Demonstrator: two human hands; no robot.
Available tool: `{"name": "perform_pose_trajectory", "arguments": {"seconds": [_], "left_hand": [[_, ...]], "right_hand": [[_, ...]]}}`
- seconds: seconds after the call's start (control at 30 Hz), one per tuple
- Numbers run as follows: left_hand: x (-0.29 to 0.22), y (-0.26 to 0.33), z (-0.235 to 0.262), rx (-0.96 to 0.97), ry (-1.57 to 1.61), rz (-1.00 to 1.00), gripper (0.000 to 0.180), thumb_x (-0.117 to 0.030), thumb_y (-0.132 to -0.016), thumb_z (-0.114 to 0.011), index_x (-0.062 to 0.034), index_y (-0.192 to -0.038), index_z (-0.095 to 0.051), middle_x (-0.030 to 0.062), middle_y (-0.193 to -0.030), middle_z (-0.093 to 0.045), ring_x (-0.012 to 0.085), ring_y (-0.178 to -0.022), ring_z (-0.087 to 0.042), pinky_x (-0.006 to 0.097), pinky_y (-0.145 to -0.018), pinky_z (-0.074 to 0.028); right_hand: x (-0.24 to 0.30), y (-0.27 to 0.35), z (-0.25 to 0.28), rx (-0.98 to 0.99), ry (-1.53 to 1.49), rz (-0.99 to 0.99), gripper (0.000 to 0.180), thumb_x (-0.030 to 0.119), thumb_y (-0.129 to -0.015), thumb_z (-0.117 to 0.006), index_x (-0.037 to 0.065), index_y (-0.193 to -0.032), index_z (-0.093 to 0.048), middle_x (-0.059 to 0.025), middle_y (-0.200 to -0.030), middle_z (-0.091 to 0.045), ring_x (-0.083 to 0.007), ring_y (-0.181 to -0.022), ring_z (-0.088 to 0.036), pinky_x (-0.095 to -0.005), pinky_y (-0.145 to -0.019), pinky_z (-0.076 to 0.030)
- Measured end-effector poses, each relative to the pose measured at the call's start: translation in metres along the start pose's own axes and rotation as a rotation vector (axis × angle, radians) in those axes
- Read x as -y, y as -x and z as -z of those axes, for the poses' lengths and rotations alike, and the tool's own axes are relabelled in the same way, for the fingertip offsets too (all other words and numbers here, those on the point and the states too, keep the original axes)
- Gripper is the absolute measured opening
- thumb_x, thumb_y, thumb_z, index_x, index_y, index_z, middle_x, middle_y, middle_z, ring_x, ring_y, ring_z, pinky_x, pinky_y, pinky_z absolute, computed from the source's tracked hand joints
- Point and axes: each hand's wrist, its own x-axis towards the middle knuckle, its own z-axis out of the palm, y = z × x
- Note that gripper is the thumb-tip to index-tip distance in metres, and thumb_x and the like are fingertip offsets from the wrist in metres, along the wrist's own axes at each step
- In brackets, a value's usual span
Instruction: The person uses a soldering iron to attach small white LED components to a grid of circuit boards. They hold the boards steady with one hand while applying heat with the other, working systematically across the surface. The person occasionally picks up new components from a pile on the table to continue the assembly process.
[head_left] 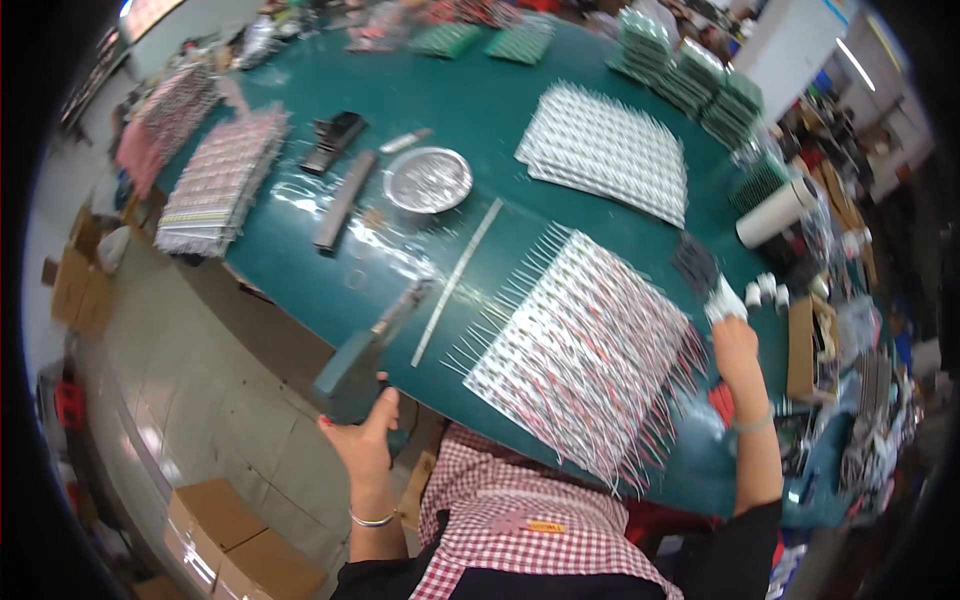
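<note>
My left hand (pixel 362 435), at the table's front edge, is wrapped round the lower part of a teal gun-shaped tool (pixel 350 372). The tool's narrow metal end (pixel 402 305) points up over the table. My right hand (pixel 736 345) is closed on a blurred white piece (pixel 724 300); a dark grey pad (pixel 694 262) is at its far end, and I cannot tell whether the two are joined. Between my hands lies a white panel (pixel 560 335) with rows of thin red and white wires, its wires sticking out past the edges.
A stack of similar white panels (pixel 605 150) lies farther back. Left of centre are a metal bowl (pixel 428 180), a grey bar (pixel 345 202) and a thin pale strip (pixel 457 283). A white roll (pixel 777 213) and an open cardboard box (pixel 812 350) are at right.
</note>
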Motion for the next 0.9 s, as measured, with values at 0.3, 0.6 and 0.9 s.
{"name": "perform_pose_trajectory", "arguments": {"seconds": [0.3,0.6,0.9], "left_hand": [[0.002,-0.001,0.008,0.015,-0.033,-0.052,0.031,0.007,-0.077,-0.067,0.0077,-0.107,-0.062,0.0128,-0.091,-0.066,0.0114,-0.056,-0.056,0.024,-0.045,-0.042],[0.009,-0.001,-0.004,0.077,0.026,-0.015,0.034,0.009,-0.076,-0.068,0.0076,-0.110,-0.062,0.0148,-0.094,-0.067,0.0120,-0.055,-0.056,0.023,-0.045,-0.042],[0.013,0.000,0.000,0.092,0.020,0.070,0.039,0.010,-0.076,-0.068,0.0070,-0.114,-0.060,0.0152,-0.096,-0.067,0.0122,-0.056,-0.057,0.024,-0.045,-0.044]], "right_hand": [[0.002,-0.002,0.012,0.057,0.007,-0.110,0.010,0.002,-0.074,-0.069,0.004,-0.084,-0.071,-0.0159,-0.098,-0.065,-0.0317,-0.095,-0.066,-0.0383,-0.078,-0.058],[0.006,-0.011,-0.003,0.047,0.171,0.022,0.006,0.006,-0.073,-0.070,0.006,-0.078,-0.073,-0.0111,-0.093,-0.065,-0.0260,-0.093,-0.065,-0.0354,-0.072,-0.057],[0.008,-0.012,0.033,-0.011,0.052,-0.016,0.015,0.001,-0.074,-0.066,0.004,-0.088,-0.072,-0.0102,-0.093,-0.066,-0.0280,-0.092,-0.065,-0.0380,-0.074,-0.056]]}}
